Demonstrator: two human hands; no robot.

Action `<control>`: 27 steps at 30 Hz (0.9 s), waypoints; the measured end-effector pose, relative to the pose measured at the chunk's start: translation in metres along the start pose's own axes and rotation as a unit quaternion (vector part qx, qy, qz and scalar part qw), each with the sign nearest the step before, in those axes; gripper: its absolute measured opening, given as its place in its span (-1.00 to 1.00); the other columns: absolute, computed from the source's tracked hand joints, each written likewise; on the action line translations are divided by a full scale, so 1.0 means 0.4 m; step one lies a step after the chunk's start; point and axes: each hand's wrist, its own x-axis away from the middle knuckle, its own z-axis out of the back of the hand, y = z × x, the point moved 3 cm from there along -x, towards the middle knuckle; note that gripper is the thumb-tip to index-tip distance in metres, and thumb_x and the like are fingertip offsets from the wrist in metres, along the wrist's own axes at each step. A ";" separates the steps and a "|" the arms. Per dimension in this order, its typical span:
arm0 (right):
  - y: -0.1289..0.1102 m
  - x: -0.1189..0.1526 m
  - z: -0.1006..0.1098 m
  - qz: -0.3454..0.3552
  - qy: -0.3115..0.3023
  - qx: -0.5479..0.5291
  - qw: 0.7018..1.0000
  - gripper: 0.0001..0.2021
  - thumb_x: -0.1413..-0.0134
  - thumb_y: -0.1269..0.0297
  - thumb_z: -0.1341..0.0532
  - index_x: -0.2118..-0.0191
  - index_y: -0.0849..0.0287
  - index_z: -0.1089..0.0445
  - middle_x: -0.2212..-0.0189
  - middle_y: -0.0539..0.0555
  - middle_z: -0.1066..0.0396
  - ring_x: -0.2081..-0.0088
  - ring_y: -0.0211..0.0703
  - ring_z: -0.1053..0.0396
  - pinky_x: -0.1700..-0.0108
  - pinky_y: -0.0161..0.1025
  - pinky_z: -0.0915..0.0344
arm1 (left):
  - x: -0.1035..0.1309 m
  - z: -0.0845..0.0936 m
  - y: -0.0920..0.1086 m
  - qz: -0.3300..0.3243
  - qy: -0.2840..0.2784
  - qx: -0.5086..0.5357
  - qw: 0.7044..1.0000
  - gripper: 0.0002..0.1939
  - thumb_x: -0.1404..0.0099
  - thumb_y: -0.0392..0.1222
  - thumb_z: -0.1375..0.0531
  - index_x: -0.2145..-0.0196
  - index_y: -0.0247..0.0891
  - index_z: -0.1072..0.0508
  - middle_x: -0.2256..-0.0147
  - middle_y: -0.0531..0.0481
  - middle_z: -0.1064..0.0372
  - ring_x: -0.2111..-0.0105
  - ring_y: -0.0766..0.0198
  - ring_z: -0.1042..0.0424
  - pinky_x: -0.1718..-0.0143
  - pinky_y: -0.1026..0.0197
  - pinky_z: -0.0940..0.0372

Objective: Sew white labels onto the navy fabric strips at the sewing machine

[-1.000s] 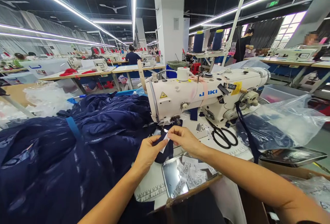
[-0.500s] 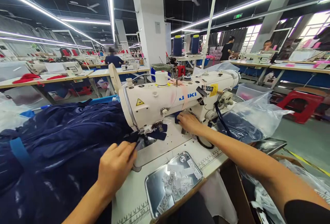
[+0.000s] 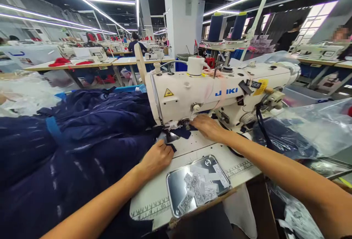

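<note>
Cloth scrap [image 3: 183, 133] lies crosswise between left hand [image 3: 156, 159] and slightly nearer right hand [image 3: 208, 127], both curled, can't tell if either grip's pinching anything.

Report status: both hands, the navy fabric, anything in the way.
Left hand at navy fabric, grip unclear. Right hand under sewing machine arm, grip hidden. Tray of labels nearer the person, blocking neither hand.

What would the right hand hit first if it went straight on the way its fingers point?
Probably the spring knob on the sewing machine, just left of the right hand's fingertips in the picture. Depth is unclear, so it might pass behind the knob.
</note>
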 end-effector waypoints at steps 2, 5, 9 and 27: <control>-0.068 -0.020 -0.010 0.054 -0.025 -0.017 0.998 -0.61 -0.04 0.59 0.01 -0.01 0.28 -0.24 0.38 0.13 -0.36 0.31 -0.13 -0.23 0.17 -0.19 -0.11 | 0.005 0.002 0.004 0.002 0.003 -0.011 1.000 -0.74 -0.16 -0.52 0.05 0.56 -0.38 -0.35 0.64 -0.04 -0.28 0.64 0.24 -0.24 0.50 0.17 -0.03; -0.134 -0.050 -0.033 0.085 -0.067 0.004 0.994 -0.64 -0.07 0.55 0.01 0.00 0.28 -0.24 0.35 0.15 -0.36 0.29 -0.11 -0.23 0.15 -0.13 -0.08 | 0.008 0.003 0.012 0.014 0.001 -0.024 1.000 -0.74 -0.14 -0.52 0.04 0.55 -0.39 -0.36 0.66 -0.03 -0.28 0.66 0.24 -0.24 0.50 0.17 -0.04; -0.162 -0.072 -0.054 -0.007 -0.066 0.017 0.998 -0.77 -0.09 0.50 -0.01 0.16 0.27 -0.33 0.23 0.19 -0.32 0.23 -0.09 -0.23 0.17 -0.14 -0.09 | 0.021 0.007 0.017 0.036 0.002 -0.032 0.999 -0.76 -0.13 -0.51 0.02 0.57 -0.39 -0.36 0.66 -0.05 -0.30 0.67 0.24 -0.26 0.48 0.16 -0.05; -0.169 -0.073 -0.077 -0.168 -0.043 -0.183 0.968 -0.86 -0.04 0.45 -0.09 0.50 0.25 -0.29 0.39 0.06 -0.31 0.31 -0.20 -0.24 0.25 -0.27 -0.12 | 0.031 0.001 0.009 0.070 0.057 -0.037 0.995 -0.70 -0.20 -0.51 0.12 0.49 -0.39 -0.35 0.69 0.02 -0.24 0.69 0.30 -0.23 0.49 0.20 -0.08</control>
